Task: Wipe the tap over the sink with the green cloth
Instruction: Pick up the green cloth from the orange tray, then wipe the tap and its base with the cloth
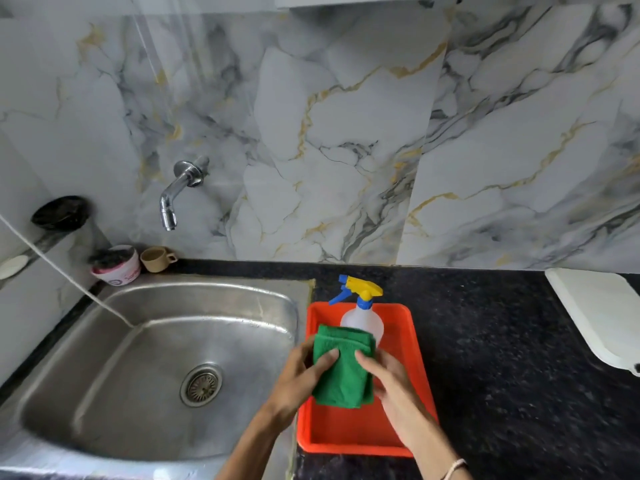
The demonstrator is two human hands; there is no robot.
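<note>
Head camera gives me a downward look at a black speckled stone countertop (485,341) with a stainless steel sink basin (156,358) set into it on the left. I see both of my hands closed on the folded green microfibre cloth (341,372): my left hand (298,379) grips its left edge with the thumb lying across the front, and my right hand (391,382) pinches the right edge, thumb on top as well. I hold the cloth just above the shallow orange plastic tray (346,434), which sits on the countertop touching the sink's right rim. Standing in the far end of that tray, behind the cloth and partly hidden by it, is a translucent white spray bottle with a yellow and blue trigger head (363,306). The chrome wall-mounted tap (176,192) juts from the grey and gold veined marble wall (381,133) above the sink's far left, well apart from the cloth. Near the sink's back left corner stand a pink and white tub (117,268) and a small beige cup (156,258) side by side. A white plastic board (595,310) lies at the countertop's far right.
</note>
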